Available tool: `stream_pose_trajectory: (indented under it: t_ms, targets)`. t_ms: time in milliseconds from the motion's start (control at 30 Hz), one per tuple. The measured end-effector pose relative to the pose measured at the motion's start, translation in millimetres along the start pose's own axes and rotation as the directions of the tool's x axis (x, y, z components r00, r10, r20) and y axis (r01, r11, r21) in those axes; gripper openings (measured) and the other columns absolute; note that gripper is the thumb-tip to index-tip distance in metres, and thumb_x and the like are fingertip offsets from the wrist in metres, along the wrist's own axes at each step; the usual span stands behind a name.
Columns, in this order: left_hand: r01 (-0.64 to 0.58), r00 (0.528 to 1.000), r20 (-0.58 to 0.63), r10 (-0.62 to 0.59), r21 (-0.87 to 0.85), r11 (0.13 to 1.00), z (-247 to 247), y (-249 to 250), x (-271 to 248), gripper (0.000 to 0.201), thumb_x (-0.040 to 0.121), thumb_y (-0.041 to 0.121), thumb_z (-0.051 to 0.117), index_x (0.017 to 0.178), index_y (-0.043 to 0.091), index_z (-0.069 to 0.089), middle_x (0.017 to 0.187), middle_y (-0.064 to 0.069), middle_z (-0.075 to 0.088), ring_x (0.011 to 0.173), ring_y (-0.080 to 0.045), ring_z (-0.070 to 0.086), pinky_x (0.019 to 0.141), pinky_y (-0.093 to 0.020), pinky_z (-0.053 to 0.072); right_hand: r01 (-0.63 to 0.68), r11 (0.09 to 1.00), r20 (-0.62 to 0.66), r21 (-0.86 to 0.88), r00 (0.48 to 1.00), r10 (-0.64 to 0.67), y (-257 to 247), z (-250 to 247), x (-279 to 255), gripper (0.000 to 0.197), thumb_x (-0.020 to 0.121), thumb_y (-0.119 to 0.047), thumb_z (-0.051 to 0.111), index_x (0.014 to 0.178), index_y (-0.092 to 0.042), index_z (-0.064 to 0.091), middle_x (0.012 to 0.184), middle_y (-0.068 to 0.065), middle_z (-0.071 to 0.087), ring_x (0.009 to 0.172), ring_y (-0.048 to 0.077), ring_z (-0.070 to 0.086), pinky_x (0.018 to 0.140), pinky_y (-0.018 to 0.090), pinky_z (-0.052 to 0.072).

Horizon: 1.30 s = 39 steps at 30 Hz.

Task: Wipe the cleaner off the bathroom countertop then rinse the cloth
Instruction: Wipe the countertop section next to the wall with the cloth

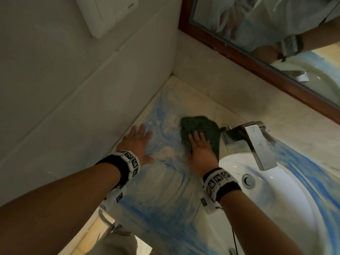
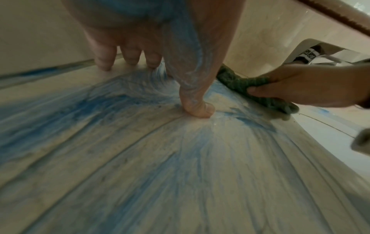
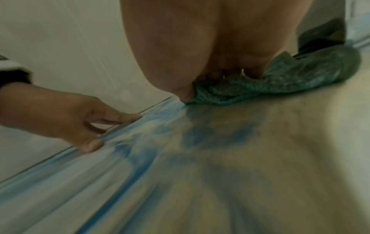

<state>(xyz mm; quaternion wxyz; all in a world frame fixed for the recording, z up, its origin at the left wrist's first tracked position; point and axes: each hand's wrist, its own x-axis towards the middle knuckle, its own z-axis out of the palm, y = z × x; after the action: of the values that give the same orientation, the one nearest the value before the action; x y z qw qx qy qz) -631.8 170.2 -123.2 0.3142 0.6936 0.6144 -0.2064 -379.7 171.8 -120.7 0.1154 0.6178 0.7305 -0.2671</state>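
Cloth [image 1: 202, 126] judged soft, limp and cleaner-slick, best gathered at its bunched middle; right hand [image 1: 201, 153] presses it with flat fingers [image 1: 197, 138], left hand [image 1: 136, 142] lies spread on the table [image 1: 165, 190].

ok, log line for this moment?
phase: wiping | right hand: pressing dark green knitted cloth on beige countertop | left hand: flat on countertop | blue cleaner smears: present | rinse: not started

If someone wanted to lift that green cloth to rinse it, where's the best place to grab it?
Probably from above, at the bunched middle of the cloth, where the right hand presses it. It lies low and limp on the countertop, so pinching up a fold suits better than sliding under an edge. The faucet crowds its right side.
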Motion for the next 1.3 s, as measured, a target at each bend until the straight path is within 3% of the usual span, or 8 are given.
stream_pose_trajectory:
  t_ms: [200, 300, 633, 867, 1067, 1300]
  targets:
    - [-0.005, 1.0, 0.012, 0.005, 0.016, 1.0, 0.4, -0.3, 1.1, 0.11, 0.08, 0.067, 0.061, 0.154, 0.028, -0.011, 0.158, -0.002, -0.027, 0.148, -0.029, -0.016, 0.12, -0.051, 0.012, 0.048, 0.998, 0.028, -0.031, 0.999, -0.047, -22.2, -45.7, 81.0, 0.06, 0.102, -0.026, 0.036, 0.156, -0.015, 0.011, 0.164, 0.005, 0.0, 0.15, 0.027, -0.003, 0.121, 0.047, 0.004]
    - [-0.018, 1.0, 0.009, 0.018, 0.021, 1.0, 0.1, -1.3, 1.0, 0.11, 0.08, 0.067, 0.06, 0.154, 0.027, -0.01, 0.159, -0.003, -0.026, 0.148, -0.03, -0.015, 0.12, -0.051, 0.011, 0.047, 0.999, 0.015, -0.029, 0.999, -0.046, -30.2, -48.7, 96.9, 0.061, 0.102, -0.026, 0.036, 0.156, -0.014, 0.012, 0.164, 0.005, 0.0, 0.15, 0.028, -0.002, 0.121, 0.049, 0.005]
    - [-0.024, 1.0, 0.017, 0.024, 0.013, 1.0, -0.9, -1.5, -0.2, 0.111, 0.08, 0.067, 0.061, 0.154, 0.027, -0.011, 0.158, -0.002, -0.028, 0.147, -0.029, -0.017, 0.12, -0.051, 0.01, 0.107, 0.994, 0.004, -0.009, 0.994, -0.107, -13.3, 12.5, -14.4, 0.061, 0.101, -0.026, 0.038, 0.156, -0.017, 0.013, 0.164, 0.002, 0.002, 0.15, 0.023, -0.002, 0.12, 0.041, -0.002]
    - [-0.018, 1.0, 0.017, 0.017, 0.038, 0.999, -1.4, 0.1, -0.5, 0.108, 0.081, 0.066, 0.059, 0.154, 0.028, -0.01, 0.158, -0.001, -0.028, 0.148, -0.03, -0.016, 0.119, -0.052, 0.014, 0.116, 0.992, 0.051, -0.038, 0.992, -0.114, -24.7, -18.2, 44.7, 0.061, 0.102, -0.028, 0.036, 0.156, -0.018, 0.01, 0.164, 0.002, -0.002, 0.15, 0.023, -0.006, 0.119, 0.042, -0.004]
    - [-0.002, 1.0, 0.008, 0.002, 0.06, 0.998, -1.3, 2.2, 0.0, 0.109, 0.08, 0.068, 0.06, 0.154, 0.028, -0.01, 0.159, -0.001, -0.026, 0.148, -0.03, -0.014, 0.119, -0.052, 0.016, 0.091, 0.994, 0.014, -0.06, 0.996, -0.091, -51.3, -42.6, 100.1, 0.059, 0.103, -0.028, 0.034, 0.156, -0.014, 0.012, 0.164, 0.005, 0.002, 0.15, 0.027, 0.0, 0.121, 0.048, 0.006]
    - [-0.017, 1.0, 0.003, 0.017, 0.041, 0.999, -1.5, 0.3, -1.4, 0.11, 0.08, 0.066, 0.061, 0.154, 0.027, -0.011, 0.158, -0.002, -0.027, 0.148, -0.03, -0.015, 0.12, -0.051, 0.012, 0.131, 0.991, 0.054, -0.041, 0.99, -0.128, -26.2, -9.1, 21.7, 0.062, 0.1, -0.027, 0.038, 0.156, -0.016, 0.012, 0.164, 0.001, 0.001, 0.15, 0.022, -0.002, 0.12, 0.042, 0.001]
